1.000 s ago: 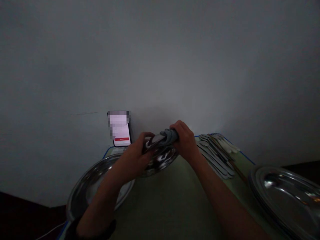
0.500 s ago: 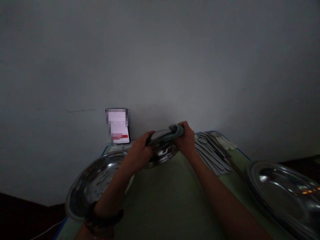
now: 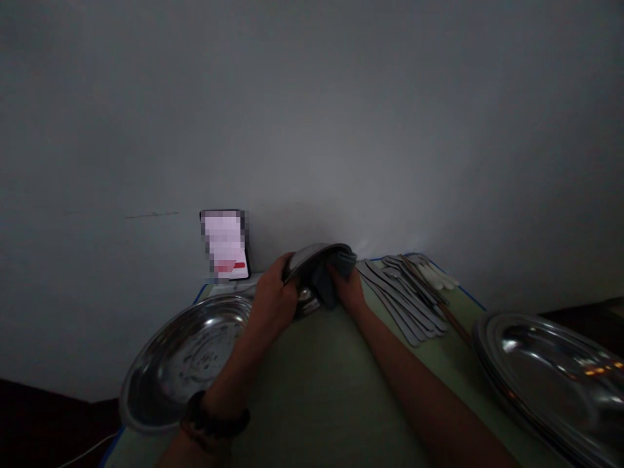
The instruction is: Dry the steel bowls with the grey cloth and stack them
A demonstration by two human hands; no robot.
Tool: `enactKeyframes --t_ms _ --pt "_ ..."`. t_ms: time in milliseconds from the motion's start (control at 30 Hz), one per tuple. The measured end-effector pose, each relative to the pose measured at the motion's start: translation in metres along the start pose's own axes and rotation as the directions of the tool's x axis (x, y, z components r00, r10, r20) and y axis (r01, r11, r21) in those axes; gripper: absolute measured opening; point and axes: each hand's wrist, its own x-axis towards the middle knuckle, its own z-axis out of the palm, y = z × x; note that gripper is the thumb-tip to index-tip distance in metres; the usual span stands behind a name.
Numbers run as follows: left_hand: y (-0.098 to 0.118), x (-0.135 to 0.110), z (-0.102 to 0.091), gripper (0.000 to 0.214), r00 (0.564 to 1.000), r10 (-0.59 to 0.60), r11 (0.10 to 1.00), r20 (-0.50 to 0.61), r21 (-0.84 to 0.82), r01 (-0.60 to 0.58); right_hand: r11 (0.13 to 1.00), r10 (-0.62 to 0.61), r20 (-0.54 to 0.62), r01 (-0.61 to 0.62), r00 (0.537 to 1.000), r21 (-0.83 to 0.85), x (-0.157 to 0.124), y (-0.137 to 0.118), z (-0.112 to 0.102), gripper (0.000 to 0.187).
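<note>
My left hand (image 3: 273, 300) grips the left rim of a small shiny steel plate (image 3: 308, 255), held tilted above the far middle of the table. My right hand (image 3: 347, 291) presses a grey cloth (image 3: 327, 278) against the plate's underside, fingers closed round the cloth. A dark band sits on my left wrist.
A large steel plate (image 3: 180, 357) lies at the left on the pale green table (image 3: 316, 390). A stack of steel plates (image 3: 550, 370) sits at the right. Several spoons and utensils (image 3: 404, 292) lie in a row at the back right. A lit phone (image 3: 225, 246) leans on the wall.
The plate has tipped up more steeply. My right hand with the cloth has moved from the plate's upper rim down to its underside.
</note>
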Motion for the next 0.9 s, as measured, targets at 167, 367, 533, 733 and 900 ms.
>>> enactKeyframes --t_ms 167,367,533,733,900 --pt "0.008 -0.002 -0.001 0.054 0.964 0.264 0.959 -0.036 0.116 -0.259 0.999 -0.014 -0.045 0.015 0.999 0.032 0.013 -0.01 -0.006 0.04" --pt "0.019 -0.001 -0.028 0.032 0.996 0.079 0.994 -0.039 0.082 -0.076 0.938 -0.34 -0.002 0.338 0.941 -0.076 0.028 -0.061 -0.025 0.017" --pt "0.018 -0.002 -0.029 0.047 0.989 0.122 0.98 0.08 0.151 -0.133 0.62 -0.705 0.266 0.753 0.658 -0.22 0.027 -0.105 -0.039 0.015" --pt "0.022 -0.007 -0.025 0.061 0.972 0.148 0.977 0.185 0.126 -0.172 0.41 -0.729 0.459 0.86 0.508 -0.303 0.017 -0.122 -0.035 0.019" --pt "0.016 -0.004 -0.011 0.053 0.982 0.13 0.978 0.139 0.144 -0.15 0.493 -0.741 0.349 0.818 0.573 -0.297 0.019 -0.098 -0.027 0.016"
